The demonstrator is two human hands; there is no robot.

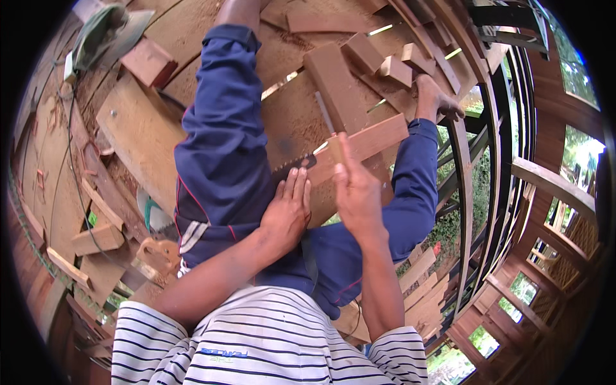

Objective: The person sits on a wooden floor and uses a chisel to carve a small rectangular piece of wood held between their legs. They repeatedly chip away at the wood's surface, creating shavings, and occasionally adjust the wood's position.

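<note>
Centre frame, I see right fingers (346, 154) grip slim wooden-handled metal tool (325, 117); left fingers (299, 181) on dark toothed blade (301, 163), hold unclear. Blade likely stiff; grasp toothless edge.

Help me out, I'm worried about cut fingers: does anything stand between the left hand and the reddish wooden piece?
Yes, apparently: a dark toothed blade lies right at the fingertips of the left hand, by the left end of the wooden piece. Whether any finger also touches the wood is hidden.
</note>
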